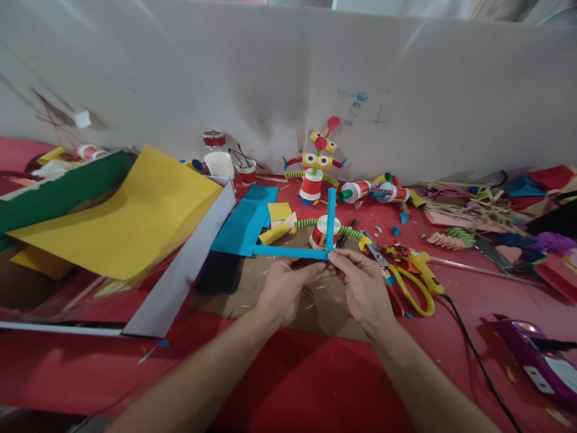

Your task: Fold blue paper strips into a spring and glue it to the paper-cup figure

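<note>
Two blue paper strips meet at a right angle between my hands. One blue strip [288, 252] runs left, and the other blue strip [331, 216] points away from me. My left hand [285, 285] pinches the corner from the left, while my right hand [360, 281] pinches it from the right. Just beyond the corner stands a red and white paper cup [319, 231] with green folded-paper arms. Beside the cup on the left lies a yellow paper tube [274, 233]. Scissors [408, 282] with yellow handles rest near my right hand.
On the left is a box [180, 273] with yellow paper [121, 216] across it. A phone [219, 272] lies partly under blue paper [247, 219]. Finished-looking cup figures [312, 183] stand at the back. A yellow glue gun [421, 267] and a purple power strip [536, 355] are on the right.
</note>
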The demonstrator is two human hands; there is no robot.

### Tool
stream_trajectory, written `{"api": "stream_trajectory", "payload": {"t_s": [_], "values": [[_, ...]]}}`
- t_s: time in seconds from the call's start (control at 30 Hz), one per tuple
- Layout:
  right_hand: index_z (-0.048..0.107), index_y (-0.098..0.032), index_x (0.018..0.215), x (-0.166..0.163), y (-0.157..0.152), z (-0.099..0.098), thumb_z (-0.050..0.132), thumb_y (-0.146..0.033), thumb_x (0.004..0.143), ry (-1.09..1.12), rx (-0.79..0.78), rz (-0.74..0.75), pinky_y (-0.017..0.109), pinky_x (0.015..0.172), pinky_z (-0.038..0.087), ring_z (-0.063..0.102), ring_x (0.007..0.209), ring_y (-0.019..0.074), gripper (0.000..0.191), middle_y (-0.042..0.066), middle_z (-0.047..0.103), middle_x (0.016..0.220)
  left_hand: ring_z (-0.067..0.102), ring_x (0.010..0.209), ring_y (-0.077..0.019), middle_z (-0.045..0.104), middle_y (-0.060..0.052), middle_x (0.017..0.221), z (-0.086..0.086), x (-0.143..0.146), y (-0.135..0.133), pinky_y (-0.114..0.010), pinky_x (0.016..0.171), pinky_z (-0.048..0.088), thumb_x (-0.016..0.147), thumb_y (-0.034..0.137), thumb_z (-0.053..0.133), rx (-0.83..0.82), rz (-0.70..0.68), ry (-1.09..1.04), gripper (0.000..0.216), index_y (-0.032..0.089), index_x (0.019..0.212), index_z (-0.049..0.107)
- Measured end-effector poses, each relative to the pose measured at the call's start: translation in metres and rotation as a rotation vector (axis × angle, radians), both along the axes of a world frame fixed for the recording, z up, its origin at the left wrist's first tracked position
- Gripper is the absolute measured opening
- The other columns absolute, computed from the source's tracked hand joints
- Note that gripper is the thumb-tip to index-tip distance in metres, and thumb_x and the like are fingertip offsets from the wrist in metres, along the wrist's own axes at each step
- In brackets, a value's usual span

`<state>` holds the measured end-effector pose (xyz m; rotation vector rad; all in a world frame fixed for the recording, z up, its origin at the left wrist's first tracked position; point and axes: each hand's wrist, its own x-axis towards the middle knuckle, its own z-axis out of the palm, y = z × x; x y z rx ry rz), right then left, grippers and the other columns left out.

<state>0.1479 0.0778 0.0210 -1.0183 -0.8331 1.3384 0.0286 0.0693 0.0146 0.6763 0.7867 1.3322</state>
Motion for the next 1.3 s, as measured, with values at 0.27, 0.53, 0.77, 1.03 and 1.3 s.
{"api": "stream_trajectory", "payload": {"t_s": [0.27, 0.53, 0.77, 1.03, 1.3], "values": [[0.073, -0.019, 0.071, -0.002, -0.001, 0.000, 0.076, -0.024, 0.063, 0.030, -0.012, 0.070, 0.023, 0.060, 0.043, 0.054, 0.057, 0.0085, 0.010, -0.002, 0.066, 0.061, 0.066, 0.068, -0.0108, 0.072, -0.003, 0.075, -0.006, -0.005, 0.007, -0.021, 0.070, 0.054, 0.064, 0.006, 0.072, -0.190, -0.022, -0.175, 0.014, 0.014, 0.076, 0.070], [0.073, -0.019, 0.073, -0.005, -0.005, -0.001, 0.074, -0.024, 0.065, -0.034, 0.022, 0.050, 0.024, 0.061, 0.044, 0.053, 0.058, 0.0088, 0.009, -0.002, 0.067, 0.064, 0.062, 0.062, -0.0081, 0.068, -0.001, 0.068, -0.013, -0.004, 0.010, -0.018, 0.065, 0.051, 0.062, 0.005, 0.072, -0.158, -0.043, -0.153, 0.012, 0.013, 0.071, 0.068], [0.073, -0.020, 0.071, -0.008, -0.007, 0.000, 0.073, -0.024, 0.065, -0.050, 0.055, 0.034, 0.023, 0.058, 0.043, 0.053, 0.058, 0.0092, 0.008, -0.002, 0.067, 0.063, 0.057, 0.057, -0.0074, 0.066, 0.000, 0.063, -0.009, -0.008, 0.010, -0.018, 0.056, 0.045, 0.057, 0.010, 0.077, -0.158, -0.034, -0.103, 0.016, 0.013, 0.070, 0.068], [0.074, -0.022, 0.078, -0.007, -0.009, -0.004, 0.069, -0.024, 0.069, -0.142, 0.143, 0.044, 0.026, 0.060, 0.046, 0.058, 0.064, 0.0131, 0.011, 0.000, 0.069, 0.068, 0.058, 0.055, -0.0079, 0.064, 0.001, 0.061, 0.000, -0.016, 0.011, -0.019, 0.057, 0.046, 0.058, 0.015, 0.079, -0.136, -0.159, -0.049, 0.019, 0.015, 0.067, 0.062], [0.073, -0.022, 0.083, -0.003, -0.012, -0.003, 0.066, -0.023, 0.073, -0.362, 0.297, 0.013, 0.030, 0.068, 0.051, 0.063, 0.073, 0.0176, 0.012, 0.003, 0.070, 0.076, 0.058, 0.057, -0.0076, 0.064, 0.000, 0.061, 0.014, -0.016, 0.008, -0.020, 0.061, 0.048, 0.059, 0.013, 0.078, -0.163, -0.063, 0.130, 0.014, 0.012, 0.067, 0.066]]}}
